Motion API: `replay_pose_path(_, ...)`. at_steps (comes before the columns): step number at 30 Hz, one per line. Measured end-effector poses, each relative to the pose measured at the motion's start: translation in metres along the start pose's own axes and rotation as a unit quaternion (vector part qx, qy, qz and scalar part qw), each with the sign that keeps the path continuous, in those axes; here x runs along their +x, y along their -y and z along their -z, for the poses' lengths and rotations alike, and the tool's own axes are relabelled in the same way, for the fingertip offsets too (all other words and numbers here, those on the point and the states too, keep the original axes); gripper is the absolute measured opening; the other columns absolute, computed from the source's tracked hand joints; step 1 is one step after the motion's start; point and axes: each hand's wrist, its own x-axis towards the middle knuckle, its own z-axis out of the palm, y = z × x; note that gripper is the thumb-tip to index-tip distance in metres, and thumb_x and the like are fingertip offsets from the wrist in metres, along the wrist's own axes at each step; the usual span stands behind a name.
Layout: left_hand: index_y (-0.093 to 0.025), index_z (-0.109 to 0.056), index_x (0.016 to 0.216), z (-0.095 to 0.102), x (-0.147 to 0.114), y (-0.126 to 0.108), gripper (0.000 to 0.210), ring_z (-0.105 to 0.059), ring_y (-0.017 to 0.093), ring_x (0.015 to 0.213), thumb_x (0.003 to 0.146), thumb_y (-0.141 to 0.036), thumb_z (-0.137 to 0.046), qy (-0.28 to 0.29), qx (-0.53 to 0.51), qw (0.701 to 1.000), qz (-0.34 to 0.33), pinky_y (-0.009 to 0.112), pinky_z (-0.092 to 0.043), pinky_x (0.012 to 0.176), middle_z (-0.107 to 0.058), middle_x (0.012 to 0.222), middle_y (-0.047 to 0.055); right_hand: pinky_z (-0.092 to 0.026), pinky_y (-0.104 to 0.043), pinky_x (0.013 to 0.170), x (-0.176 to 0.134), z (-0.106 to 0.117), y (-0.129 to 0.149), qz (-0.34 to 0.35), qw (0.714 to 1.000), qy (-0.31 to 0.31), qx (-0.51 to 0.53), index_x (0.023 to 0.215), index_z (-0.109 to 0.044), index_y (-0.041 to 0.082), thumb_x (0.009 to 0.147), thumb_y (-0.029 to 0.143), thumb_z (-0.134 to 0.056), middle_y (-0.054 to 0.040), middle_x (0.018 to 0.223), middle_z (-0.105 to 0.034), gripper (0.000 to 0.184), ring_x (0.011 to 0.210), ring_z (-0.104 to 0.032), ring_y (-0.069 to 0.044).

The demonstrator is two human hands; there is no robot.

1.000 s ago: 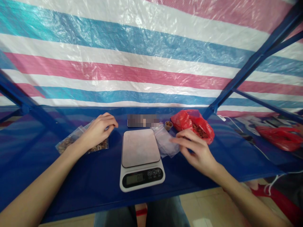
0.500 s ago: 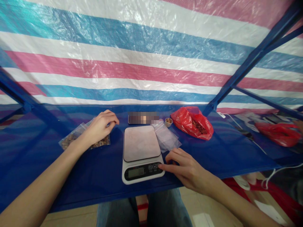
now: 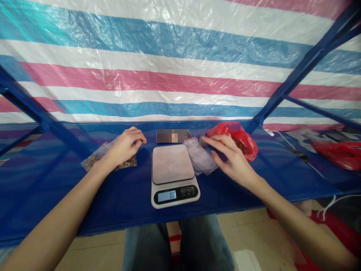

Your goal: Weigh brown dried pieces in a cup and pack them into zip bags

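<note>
Presently, scale point(image 3: 174, 175) reads 0.0. Left of scale: left hand point(image 3: 126, 146), loosely curled, thumb parted from fingers, nothing visibly held, over filled clear bags point(image 3: 94, 157). Right of scale: right hand point(image 3: 231, 160), fingers spread, index tip at small cup point(image 3: 201, 143); contact unclear.

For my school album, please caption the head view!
Scale reading 0.0, filled bags at left, clear bags and an open red bag at right.

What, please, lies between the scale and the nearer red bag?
In the head view, clear plastic bags and a small cup lie there, the right hand partly covering the cup.
</note>
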Motion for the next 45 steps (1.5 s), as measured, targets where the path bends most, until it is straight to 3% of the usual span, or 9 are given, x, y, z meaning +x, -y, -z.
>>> replay_pose_path(3, -0.022, -0.073, 0.081, 0.000, 0.000, -0.001, 0.031, -0.065, 0.026, 0.092, 0.096, -0.019, -0.046, 0.000, -0.002, 1.000, 0.009, 0.042, -0.052, 0.089, -0.078, 0.088, 0.006, -0.044, -0.065, 0.122, 0.019, -0.003, -0.034, -0.068, 0.997, 0.018, -0.025, 0.170, -0.038, 0.031, 0.101, 0.033, -0.066, -0.0155, 0.151, -0.061, 0.075, 0.143, -0.056, -0.038)
replay_pose_path(5, -0.022, -0.074, 0.080, -0.001, 0.000, -0.001, 0.031, -0.065, 0.026, 0.093, 0.095, -0.019, -0.047, -0.003, -0.002, 1.000, 0.015, 0.042, -0.052, 0.089, -0.077, 0.088, 0.006, -0.043, -0.065, 0.123, 0.027, -0.008, -0.050, -0.093, 0.995, 0.022, -0.013, 0.171, -0.035, 0.028, 0.100, 0.041, -0.068, -0.0171, 0.157, -0.059, 0.080, 0.146, -0.056, -0.039)
replay_pose_path(13, -0.021, -0.074, 0.080, -0.002, 0.000, 0.001, 0.030, -0.064, 0.026, 0.090, 0.093, -0.019, -0.047, -0.004, 0.000, 1.000, 0.013, 0.043, -0.051, 0.090, -0.077, 0.087, 0.007, -0.059, -0.056, 0.103, 0.033, -0.025, -0.058, -0.120, 0.992, 0.034, 0.010, 0.163, -0.047, 0.019, 0.098, 0.035, -0.068, -0.0124, 0.117, -0.079, 0.070, 0.107, -0.077, -0.033)
replay_pose_path(22, -0.020, -0.075, 0.081, -0.003, 0.000, 0.001, 0.029, -0.063, 0.026, 0.091, 0.092, -0.017, -0.047, 0.000, 0.009, 1.000, 0.019, 0.043, -0.050, 0.090, -0.076, 0.087, 0.007, -0.059, -0.052, 0.100, 0.054, -0.012, -0.020, -0.096, 0.994, -0.035, 0.021, 0.160, -0.048, 0.020, 0.094, 0.034, -0.072, -0.0114, 0.118, -0.080, 0.071, 0.103, -0.075, -0.031)
replay_pose_path(30, -0.020, -0.075, 0.082, -0.004, -0.001, 0.003, 0.029, -0.062, 0.026, 0.091, 0.089, -0.014, -0.048, 0.000, -0.002, 1.000, 0.030, 0.043, -0.050, 0.091, -0.076, 0.086, 0.007, -0.054, -0.051, 0.108, 0.065, -0.028, 0.046, -0.016, 0.991, 0.048, 0.120, 0.158, -0.047, 0.029, 0.095, 0.029, -0.074, -0.0053, 0.116, -0.079, 0.069, 0.109, -0.074, -0.029)
replay_pose_path(35, -0.021, -0.074, 0.079, -0.004, -0.002, 0.005, 0.029, -0.062, 0.026, 0.087, 0.089, -0.015, -0.048, -0.012, 0.005, 1.000, 0.028, 0.042, -0.049, 0.087, -0.075, 0.083, 0.006, -0.051, -0.054, 0.111, 0.062, -0.051, 0.049, 0.008, 0.985, 0.075, 0.156, 0.157, -0.048, 0.032, 0.095, 0.029, -0.077, -0.0038, 0.116, -0.078, 0.068, 0.117, -0.072, -0.031)
replay_pose_path(38, -0.021, -0.074, 0.078, -0.004, -0.002, 0.005, 0.028, -0.061, 0.025, 0.084, 0.089, -0.015, -0.048, -0.008, 0.006, 1.000, 0.022, 0.042, -0.049, 0.086, -0.075, 0.083, 0.006, -0.050, -0.054, 0.111, 0.067, -0.048, 0.041, 0.019, 0.982, 0.091, 0.162, 0.158, -0.047, 0.032, 0.093, 0.037, -0.081, -0.0051, 0.120, -0.077, 0.073, 0.120, -0.070, -0.032)
replay_pose_path(41, -0.021, -0.074, 0.078, -0.005, -0.002, 0.006, 0.029, -0.061, 0.025, 0.083, 0.090, -0.016, -0.048, -0.010, 0.005, 1.000, 0.021, 0.042, -0.049, 0.086, -0.075, 0.083, 0.006, -0.054, -0.051, 0.104, 0.078, -0.030, 0.023, 0.016, 0.985, 0.043, 0.168, 0.153, -0.053, 0.031, 0.094, 0.043, -0.080, -0.0058, 0.117, -0.077, 0.066, 0.111, -0.072, -0.030)
replay_pose_path(45, -0.021, -0.073, 0.078, -0.005, -0.002, 0.006, 0.028, -0.062, 0.025, 0.085, 0.091, -0.016, -0.048, -0.014, 0.003, 1.000, 0.025, 0.042, -0.050, 0.086, -0.075, 0.083, 0.006, -0.055, -0.045, 0.085, 0.085, -0.019, -0.018, -0.018, 0.981, -0.118, 0.152, 0.135, -0.063, 0.029, 0.104, 0.045, -0.065, -0.0047, 0.096, -0.072, 0.035, 0.092, -0.070, -0.026)
